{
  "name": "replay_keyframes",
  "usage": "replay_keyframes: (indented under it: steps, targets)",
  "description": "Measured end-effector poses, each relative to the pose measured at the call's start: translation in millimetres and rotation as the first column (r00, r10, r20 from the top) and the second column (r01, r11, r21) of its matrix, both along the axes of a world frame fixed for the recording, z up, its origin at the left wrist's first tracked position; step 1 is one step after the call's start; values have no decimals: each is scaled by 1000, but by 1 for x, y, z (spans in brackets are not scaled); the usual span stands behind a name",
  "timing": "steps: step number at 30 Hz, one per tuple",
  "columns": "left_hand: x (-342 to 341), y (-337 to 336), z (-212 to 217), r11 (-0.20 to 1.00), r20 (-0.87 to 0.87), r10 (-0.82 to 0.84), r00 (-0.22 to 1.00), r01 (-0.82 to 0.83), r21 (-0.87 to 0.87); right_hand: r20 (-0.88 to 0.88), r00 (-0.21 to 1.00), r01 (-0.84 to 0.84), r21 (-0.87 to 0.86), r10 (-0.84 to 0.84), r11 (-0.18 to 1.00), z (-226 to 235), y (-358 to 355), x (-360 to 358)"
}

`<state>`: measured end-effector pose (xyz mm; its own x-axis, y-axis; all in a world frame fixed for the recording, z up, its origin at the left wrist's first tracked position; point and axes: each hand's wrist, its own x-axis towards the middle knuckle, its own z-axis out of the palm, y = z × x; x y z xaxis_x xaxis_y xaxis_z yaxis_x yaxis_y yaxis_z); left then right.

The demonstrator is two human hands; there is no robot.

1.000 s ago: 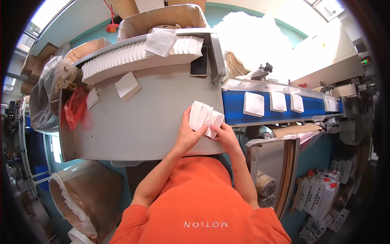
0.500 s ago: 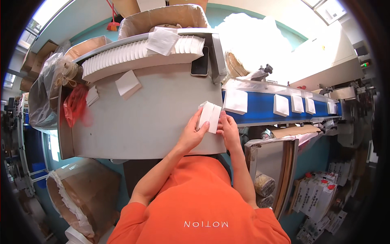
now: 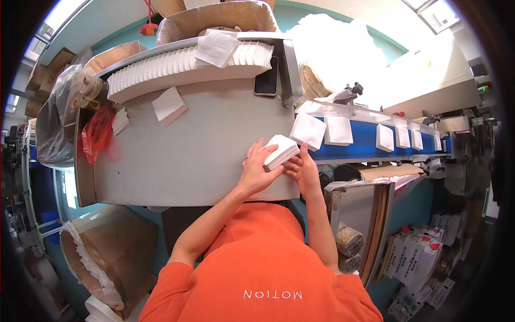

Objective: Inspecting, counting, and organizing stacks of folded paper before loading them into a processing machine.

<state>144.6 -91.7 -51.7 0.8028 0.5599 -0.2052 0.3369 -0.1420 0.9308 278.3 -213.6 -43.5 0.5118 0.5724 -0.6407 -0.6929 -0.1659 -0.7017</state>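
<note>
A small stack of white paper napkins [image 3: 281,151] is held in both my hands above the right part of the grey table, its broad face tilted up. My left hand [image 3: 257,167] is closed round its left side, with fingers on the top and the near edge. From the right, my right hand [image 3: 304,170] grips the same stack, thumb up along its corner and the other fingers by its lower edge. Just beyond my right hand, another napkin stack [image 3: 308,131] lies askew at the left end of the blue conveyor belt [image 3: 367,142], close to a second stack [image 3: 338,131].
A long row of napkins [image 3: 161,72] stands along the table's far edge, with a loose napkin [image 3: 217,48] on top. A phone [image 3: 266,80], a napkin stack [image 3: 169,104] and a red plastic bag [image 3: 97,134] lie on the table [image 3: 177,161]. More stacks [image 3: 384,138] sit on the belt.
The stack in my hands has turned from standing on edge to lying flatter, and my left hand's fingers have come over its top. Two stacks now lie close together at the belt's left end.
</note>
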Motion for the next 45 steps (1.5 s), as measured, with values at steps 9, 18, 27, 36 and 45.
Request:
replay_keyframes:
  steps: [9,18,27,36,45]
  targets:
    - [3,5,-2,919,251,230,940,-125,-375,444,889,-88,-69,110,994,-18,24,-31]
    - [-37,77,-44,723,206,646,735,-675,143,519,814,361,-98,-262,927,-29,-2,31]
    - [-61,238,-21,483,-436,854,284,-745,460,816,420,634,-578,398,514,-24,1,86]
    - [-43,186,-47,724,54,681,731,-660,-202,662,711,-250,-76,237,965,1,104,10]
    - [-43,82,72,919,350,354,867,-254,-300,-126,949,-220,394,290,892,14,144,-44]
